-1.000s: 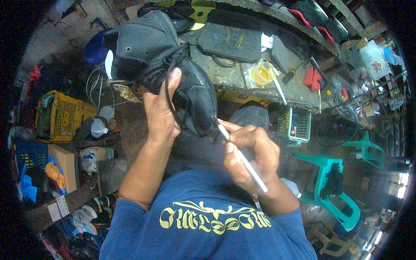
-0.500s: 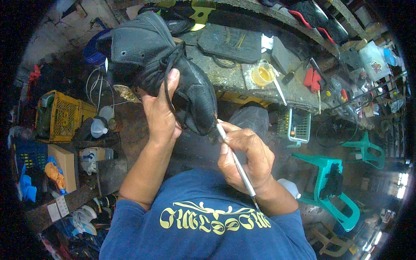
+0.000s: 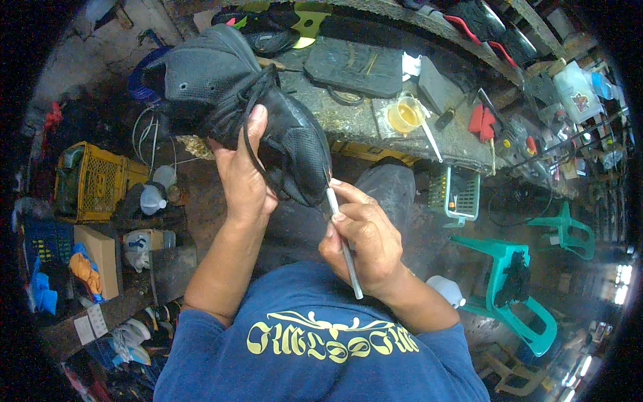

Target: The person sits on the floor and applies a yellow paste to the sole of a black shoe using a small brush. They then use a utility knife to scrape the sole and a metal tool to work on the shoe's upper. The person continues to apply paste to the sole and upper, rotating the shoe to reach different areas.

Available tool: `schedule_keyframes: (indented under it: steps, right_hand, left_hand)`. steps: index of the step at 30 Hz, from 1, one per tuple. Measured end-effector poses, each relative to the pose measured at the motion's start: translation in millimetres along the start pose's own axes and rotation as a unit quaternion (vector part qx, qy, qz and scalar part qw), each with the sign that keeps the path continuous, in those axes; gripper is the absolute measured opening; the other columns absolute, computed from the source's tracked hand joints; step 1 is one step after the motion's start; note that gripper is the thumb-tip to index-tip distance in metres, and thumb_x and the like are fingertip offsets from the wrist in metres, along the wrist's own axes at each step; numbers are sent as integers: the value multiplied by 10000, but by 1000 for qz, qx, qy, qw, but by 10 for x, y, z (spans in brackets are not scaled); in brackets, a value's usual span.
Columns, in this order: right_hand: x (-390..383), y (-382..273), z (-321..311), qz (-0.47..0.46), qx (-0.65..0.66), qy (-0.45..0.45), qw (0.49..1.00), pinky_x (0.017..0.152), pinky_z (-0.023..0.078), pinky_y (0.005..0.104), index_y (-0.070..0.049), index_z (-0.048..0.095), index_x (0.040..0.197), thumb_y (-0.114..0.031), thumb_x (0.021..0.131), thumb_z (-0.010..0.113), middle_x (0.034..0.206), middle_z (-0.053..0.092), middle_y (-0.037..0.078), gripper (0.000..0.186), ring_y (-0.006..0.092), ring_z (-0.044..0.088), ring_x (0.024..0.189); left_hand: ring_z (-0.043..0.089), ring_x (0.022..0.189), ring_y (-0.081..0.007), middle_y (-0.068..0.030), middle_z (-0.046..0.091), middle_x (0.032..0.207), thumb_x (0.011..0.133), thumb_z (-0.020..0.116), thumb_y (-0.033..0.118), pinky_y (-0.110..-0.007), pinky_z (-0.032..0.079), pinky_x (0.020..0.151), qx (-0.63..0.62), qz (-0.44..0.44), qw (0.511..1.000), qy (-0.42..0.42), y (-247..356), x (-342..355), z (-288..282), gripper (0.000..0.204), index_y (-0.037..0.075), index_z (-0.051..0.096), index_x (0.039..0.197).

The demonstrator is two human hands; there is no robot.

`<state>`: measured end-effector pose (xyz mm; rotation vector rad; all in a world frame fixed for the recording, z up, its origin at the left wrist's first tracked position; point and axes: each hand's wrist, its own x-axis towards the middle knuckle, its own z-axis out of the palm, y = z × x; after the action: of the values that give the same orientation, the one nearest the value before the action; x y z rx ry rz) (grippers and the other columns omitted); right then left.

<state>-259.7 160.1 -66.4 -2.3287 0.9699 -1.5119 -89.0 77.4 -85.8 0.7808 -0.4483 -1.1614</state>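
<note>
A black high-top shoe (image 3: 301, 154) is held up in front of me, toe toward the lower right. My left hand (image 3: 241, 171) grips it from below, thumb along its side by the loose laces; the fingertips are mostly hidden. My right hand (image 3: 362, 238) has its fingers closed round a slim pale pen-like tool (image 3: 347, 264), whose thin tip touches the edge of the shoe's toe. On the grey workbench (image 3: 455, 147) behind stand a plastic cup of amber liquid (image 3: 405, 115) with a white stick beside it and a dark flat board (image 3: 351, 65).
Left are a yellow crate (image 3: 100, 181), a cardboard box (image 3: 100, 258) and piled footwear (image 3: 127, 335). Right are teal plastic chairs (image 3: 539, 335), a pale basket (image 3: 461, 208) and clutter with red items (image 3: 480, 122) on the bench. A blue container (image 3: 144, 74) is behind the shoe.
The shoe and my left hand have shifted slightly left. My right hand and the tool have also moved left, the tool now more upright, its tip still at the toe.
</note>
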Motion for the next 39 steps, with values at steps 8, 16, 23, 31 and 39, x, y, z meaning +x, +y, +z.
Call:
schedule_keyframes:
  steps: [8, 16, 23, 31, 39]
  right_hand:
    - [-3, -34, -46, -9, -1, -29, 1000, 882, 609, 502, 46, 576, 912, 68, 729, 746, 857, 641, 194, 251, 454, 710, 1017]
    - [-122, -22, -69, 72, 125, 47, 988, 944, 577, 561, 12, 534, 1092, 84, 877, 654, 977, 660, 220, 256, 483, 701, 1090]
    - [-163, -9, -1, 49, 112, 57, 991, 976, 558, 571, 25, 509, 1160, 81, 916, 606, 1025, 660, 240, 269, 476, 698, 1098]
    - [-108, 49, 42, 29, 79, 56, 995, 937, 579, 521, 18, 508, 1130, 93, 888, 632, 1011, 679, 241, 282, 487, 701, 1096]
    - [-88, 51, 43, 30, 57, 51, 997, 916, 584, 497, 19, 512, 1117, 93, 881, 642, 999, 696, 247, 280, 488, 704, 1095]
  left_hand:
    - [670, 1066, -189, -69, 661, 1203, 936, 747, 106, -348, 561, 937, -5, -40, 999, 6, -25, 4, -32, 421, 64, 568, 1315]
    - [671, 1066, -195, -67, 667, 1193, 946, 745, 138, -356, 564, 933, -22, -39, 999, -11, -36, 13, -12, 398, 62, 581, 1301]
    - [662, 1090, -197, -73, 652, 1223, 947, 753, 133, -370, 566, 944, -27, -22, 999, 11, -44, 32, 16, 439, 79, 536, 1325]
    - [648, 1142, -198, -92, 635, 1266, 942, 758, 92, -363, 544, 999, -22, 2, 999, 25, -78, 63, 2, 519, 90, 467, 1371]
    - [650, 1147, -205, -102, 629, 1280, 938, 760, 81, -359, 540, 1013, -26, 20, 999, 28, -53, 15, 43, 513, 74, 464, 1357]
